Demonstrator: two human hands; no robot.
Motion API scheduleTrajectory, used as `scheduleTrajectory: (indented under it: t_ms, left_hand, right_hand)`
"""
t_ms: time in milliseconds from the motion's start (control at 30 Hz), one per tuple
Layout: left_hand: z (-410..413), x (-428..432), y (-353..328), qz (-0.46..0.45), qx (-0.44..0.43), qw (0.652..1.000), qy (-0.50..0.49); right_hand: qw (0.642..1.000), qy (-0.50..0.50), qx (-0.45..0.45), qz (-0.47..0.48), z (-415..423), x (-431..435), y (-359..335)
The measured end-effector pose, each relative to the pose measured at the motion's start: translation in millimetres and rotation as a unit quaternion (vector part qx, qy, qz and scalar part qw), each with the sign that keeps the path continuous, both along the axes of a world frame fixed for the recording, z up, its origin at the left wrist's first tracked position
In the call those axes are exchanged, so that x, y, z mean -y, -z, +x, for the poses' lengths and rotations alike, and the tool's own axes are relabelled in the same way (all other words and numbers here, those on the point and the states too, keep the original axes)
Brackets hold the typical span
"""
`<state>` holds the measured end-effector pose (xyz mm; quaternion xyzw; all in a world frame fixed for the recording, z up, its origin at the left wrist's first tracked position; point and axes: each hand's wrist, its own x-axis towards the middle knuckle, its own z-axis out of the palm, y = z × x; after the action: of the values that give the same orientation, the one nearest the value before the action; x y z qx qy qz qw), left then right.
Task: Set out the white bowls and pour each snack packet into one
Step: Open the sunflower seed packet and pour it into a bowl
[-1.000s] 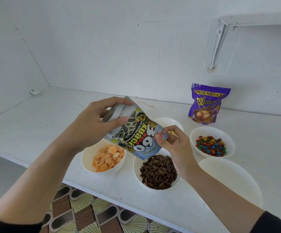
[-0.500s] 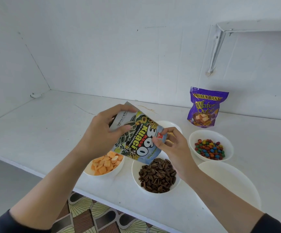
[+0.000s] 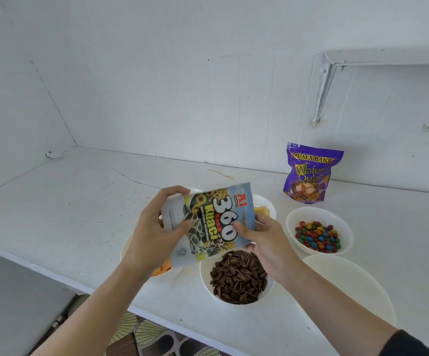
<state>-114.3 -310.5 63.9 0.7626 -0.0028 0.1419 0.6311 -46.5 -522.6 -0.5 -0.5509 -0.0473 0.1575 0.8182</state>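
Seed packet [image 3: 208,222]: held tilted just above the seed bowl [image 3: 203,274], near the counter's front edge. Left hand [image 3: 151,235] grips its side; right hand [image 3: 267,242] pinches the lower corner. No seeds seen falling, so the pour looks done. Next, likely: set it aside, fetch the purple wafer bag [image 3: 308,173], open it and tip it into the bare bowl [image 3: 349,283].

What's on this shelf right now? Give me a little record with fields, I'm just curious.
left hand: grips one end of the seed packet
right hand: pinches the packet's opposite edge
seed packet: tilted, held in the air by both hands
seed bowl: dark striped seeds inside
candy bowl: coloured candies inside
purple wafer packet: stands upright at the back
large bowl: empty
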Motion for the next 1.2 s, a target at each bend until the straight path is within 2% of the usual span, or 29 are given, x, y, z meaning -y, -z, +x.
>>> scheduleTrajectory:
  t_ms: [67,233,333,500,633,767,900,1000,1200]
  left_hand:
    - [-1.0,-8.7,3.0,0.018,-0.028,0.999,0.037]
    - [-0.9,-25.4,0.7,0.066,-0.079,0.993,0.056]
    - [0.0,-31.1,-6.8,0.1,-0.082,0.989,0.072]
    - [-5.5,-26.4,-15.6,0.126,-0.051,0.982,0.129]
    - [-7.9,-23.7,-16.7,0.167,-0.051,0.978,0.11]
    - [-9.8,-34.3,-28.1,0.069,-0.032,0.997,0.031]
    - [-21.9,-68.9,-42.2,-0.044,-0.028,0.998,-0.044]
    - [-40.4,-101.7,-45.5,-0.069,-0.015,0.993,-0.093]
    - [-95.9,-168.2,-47.2,-0.071,0.005,0.984,-0.163]
  right_hand:
    - [0.999,0.003,0.035,-0.028,3.7,3.7,-3.9]
    - [0.987,0.036,0.104,-0.115,11.7,-0.2,-18.1]
    - [0.986,0.077,0.106,-0.106,20.0,-9.4,-32.6]
    - [0.987,0.145,0.072,-0.021,27.4,-37.5,-63.1]
    - [0.98,0.146,0.127,-0.04,19.9,-66.6,-78.5]
    - [0.97,0.1,0.198,-0.095,15.6,-97.5,-86.0]
    - [0.958,0.044,0.257,-0.121,3.3,-131.4,-92.0]
    - [0.948,0.009,0.287,-0.135,-12.5,-164.5,-97.4]
    - [0.949,-0.101,0.272,-0.124,-51.1,-235.9,-98.0]
